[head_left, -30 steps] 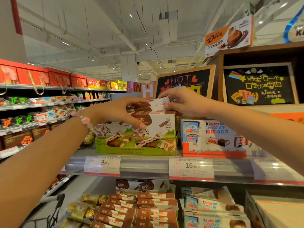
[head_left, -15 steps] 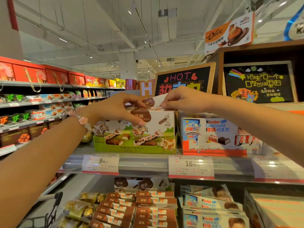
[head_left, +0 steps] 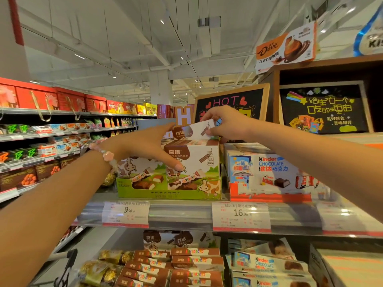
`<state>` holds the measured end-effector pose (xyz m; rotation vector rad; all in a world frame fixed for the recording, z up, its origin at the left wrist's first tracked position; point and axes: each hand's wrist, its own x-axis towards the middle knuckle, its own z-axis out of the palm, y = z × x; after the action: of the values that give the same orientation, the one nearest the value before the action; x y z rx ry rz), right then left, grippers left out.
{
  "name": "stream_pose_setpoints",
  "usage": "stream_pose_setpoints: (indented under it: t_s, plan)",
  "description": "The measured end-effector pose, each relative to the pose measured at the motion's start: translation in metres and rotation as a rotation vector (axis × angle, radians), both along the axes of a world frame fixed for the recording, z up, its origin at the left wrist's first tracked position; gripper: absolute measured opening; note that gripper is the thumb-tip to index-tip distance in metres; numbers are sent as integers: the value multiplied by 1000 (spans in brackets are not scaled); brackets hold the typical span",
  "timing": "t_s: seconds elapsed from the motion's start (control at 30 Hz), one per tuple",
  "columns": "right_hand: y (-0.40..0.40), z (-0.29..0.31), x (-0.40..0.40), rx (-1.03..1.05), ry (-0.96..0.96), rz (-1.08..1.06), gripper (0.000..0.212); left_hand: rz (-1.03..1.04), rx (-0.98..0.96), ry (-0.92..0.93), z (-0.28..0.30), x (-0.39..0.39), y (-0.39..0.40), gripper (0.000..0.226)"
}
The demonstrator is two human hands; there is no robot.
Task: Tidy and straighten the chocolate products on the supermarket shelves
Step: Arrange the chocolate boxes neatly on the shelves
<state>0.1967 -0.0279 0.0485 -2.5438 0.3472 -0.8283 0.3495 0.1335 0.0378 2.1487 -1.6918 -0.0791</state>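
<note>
Grey shelf (head_left: 186, 212) (supermarket aisle): right hand (head_left: 226, 123) grip pinches chocolate box (head_left: 193, 130); left hand (head_left: 145, 146) steadies it.

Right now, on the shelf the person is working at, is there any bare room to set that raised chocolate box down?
Hardly any. The green cow tray sits close against the Kinder boxes, with only a thin gap between. The right hand pinches the raised box above the tray's packed rows; the left hand rests on their front. Left of the tray, gold-wrapped sweets take the space.
</note>
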Motion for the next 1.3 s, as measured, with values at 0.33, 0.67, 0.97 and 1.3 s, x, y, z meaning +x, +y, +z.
stream_pose_setpoints:
  t_s: [0.33,0.67,0.97,1.3]
  plan:
    - [9,14,-12,-270,129,-2,22,-51,74,73,2,2,-2,78]
    - [8,-8,-10,-207,3,-46,16,-24,55,75,2,4,-3,119]
    - [16,1,-26,-136,158,-4,39,-9,191,-38,6,-1,-4,103]
    - [14,-1,-40,-31,685,23,121,84,89,57,-2,32,41,84]
